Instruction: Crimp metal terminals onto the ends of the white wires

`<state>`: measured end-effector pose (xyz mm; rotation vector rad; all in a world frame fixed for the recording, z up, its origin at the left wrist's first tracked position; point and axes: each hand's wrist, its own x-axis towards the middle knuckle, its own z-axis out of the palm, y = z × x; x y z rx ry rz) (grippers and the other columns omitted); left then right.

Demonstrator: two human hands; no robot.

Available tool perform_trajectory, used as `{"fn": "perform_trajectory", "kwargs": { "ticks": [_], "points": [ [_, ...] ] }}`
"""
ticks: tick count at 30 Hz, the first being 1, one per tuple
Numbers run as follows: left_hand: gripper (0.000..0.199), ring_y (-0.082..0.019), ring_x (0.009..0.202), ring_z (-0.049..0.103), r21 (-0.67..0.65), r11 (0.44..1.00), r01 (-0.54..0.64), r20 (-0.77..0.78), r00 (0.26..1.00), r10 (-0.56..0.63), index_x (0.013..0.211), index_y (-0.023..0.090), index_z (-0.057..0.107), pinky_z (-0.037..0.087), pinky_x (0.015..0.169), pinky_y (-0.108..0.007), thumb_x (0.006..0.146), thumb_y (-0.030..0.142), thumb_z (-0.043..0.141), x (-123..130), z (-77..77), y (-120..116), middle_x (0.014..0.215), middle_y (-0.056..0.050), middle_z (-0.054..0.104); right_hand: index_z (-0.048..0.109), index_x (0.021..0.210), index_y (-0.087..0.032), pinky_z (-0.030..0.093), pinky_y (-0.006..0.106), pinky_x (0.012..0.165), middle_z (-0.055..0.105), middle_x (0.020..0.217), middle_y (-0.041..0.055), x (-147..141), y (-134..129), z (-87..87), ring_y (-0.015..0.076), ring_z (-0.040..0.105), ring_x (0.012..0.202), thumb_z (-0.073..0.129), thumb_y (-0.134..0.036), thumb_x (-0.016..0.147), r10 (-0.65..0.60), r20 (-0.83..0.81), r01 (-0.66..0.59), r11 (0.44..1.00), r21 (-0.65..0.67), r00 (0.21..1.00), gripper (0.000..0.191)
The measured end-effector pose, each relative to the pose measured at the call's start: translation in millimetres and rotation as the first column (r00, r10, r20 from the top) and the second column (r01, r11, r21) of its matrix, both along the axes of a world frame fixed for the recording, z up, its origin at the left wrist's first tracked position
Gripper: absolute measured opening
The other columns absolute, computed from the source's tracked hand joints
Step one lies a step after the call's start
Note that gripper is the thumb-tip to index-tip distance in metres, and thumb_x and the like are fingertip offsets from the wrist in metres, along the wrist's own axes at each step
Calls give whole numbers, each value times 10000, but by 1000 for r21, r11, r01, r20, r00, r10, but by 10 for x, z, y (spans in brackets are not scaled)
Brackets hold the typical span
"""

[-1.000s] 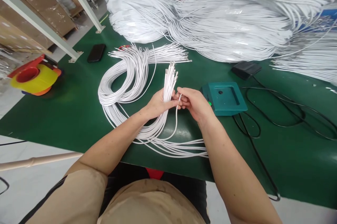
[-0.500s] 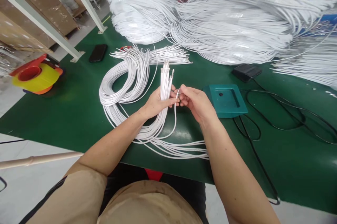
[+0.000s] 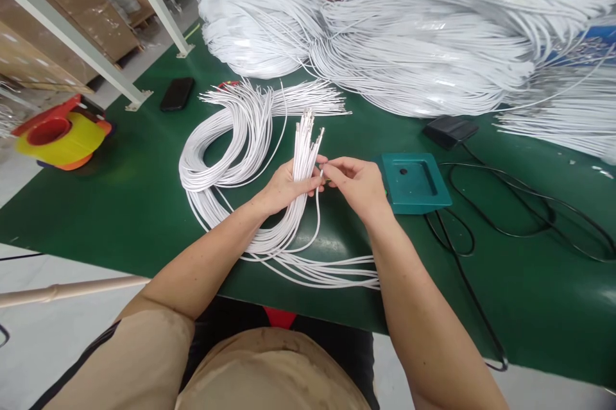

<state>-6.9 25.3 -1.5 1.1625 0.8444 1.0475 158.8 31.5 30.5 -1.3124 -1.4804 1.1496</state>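
Closed around an upright bundle of white cables (image 3: pixel 303 152) is my left hand (image 3: pixel 285 190), its thumb across the front. Small metallic tips show at the bundle's top. One single white cable (image 3: pixel 318 208) stands apart on the right side and curves down to the table. My right hand (image 3: pixel 355 184) pinches the end of that single cable between thumb and fingertips, close beside the left thumb. The fingers hide the cable's very end. Below and left, the rest of the cables lie in a large loop (image 3: pixel 192 166) on the green table.
Big piles of white cables (image 3: pixel 423 44) cover the back of the table (image 3: pixel 144 205). A teal tray-like box (image 3: pixel 414 182) and a black box (image 3: pixel 450 132) with black cords stand right. At left are a phone (image 3: pixel 177 94) and a tape dispenser (image 3: pixel 62 137) with yellow tape.
My right hand has closed in on the single cable's end, its fingers now covering the tip that showed before. My left hand keeps its hold on the bundle.
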Motion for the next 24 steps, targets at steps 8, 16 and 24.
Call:
{"fn": "perform_trajectory", "kwargs": {
  "ticks": [8,16,24],
  "points": [
    [436,-104,680,662,-26,1000,4,-14,1000,-5,1127,157,612,475,589,-195,740,269,780,11,7,4,784,6,635,651,646,-175,484,248,546,636,600,-21,16,42,-49,121,588,531,594,-233,686,11,-19,-13,992,-124,1000,91],
    [442,-110,696,684,-41,999,-9,-21,1000,8,1140,169,613,475,597,-187,745,267,784,-31,-21,19,798,-5,667,681,824,-198,487,271,666,698,778,-2,38,35,-8,137,619,665,598,-299,812,52,191,-64,996,60,980,131],
    [470,-116,669,682,-241,970,-21,11,1000,24,1125,126,584,478,615,-213,705,177,787,-40,-9,52,786,-32,702,665,894,-162,377,393,865,704,910,103,141,16,-11,251,572,900,466,-182,920,-139,805,-414,799,435,577,203]
  ]
}}
